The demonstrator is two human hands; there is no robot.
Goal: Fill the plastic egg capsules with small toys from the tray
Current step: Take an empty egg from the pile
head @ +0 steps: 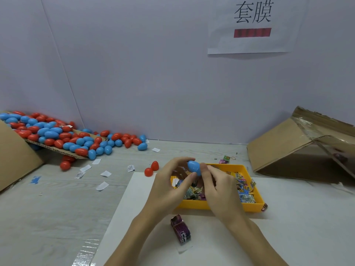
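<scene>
Smooth blue plastic egg capsule was pinched between the fingertips of left hand and right hand, above the yellow rectangular tray of crinkled foil toy packets. Glossy red and blue eggs spilled from corrugated cardboard at far left.

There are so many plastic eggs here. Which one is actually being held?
The blue egg above the yellow tray, pinched between both hands; all the others lie loose on the table.

Pale lilac walls meet in a corner at the left. A paper sign with black characters and a red bar hangs on the back wall, above a grey wood-grain table.
</scene>
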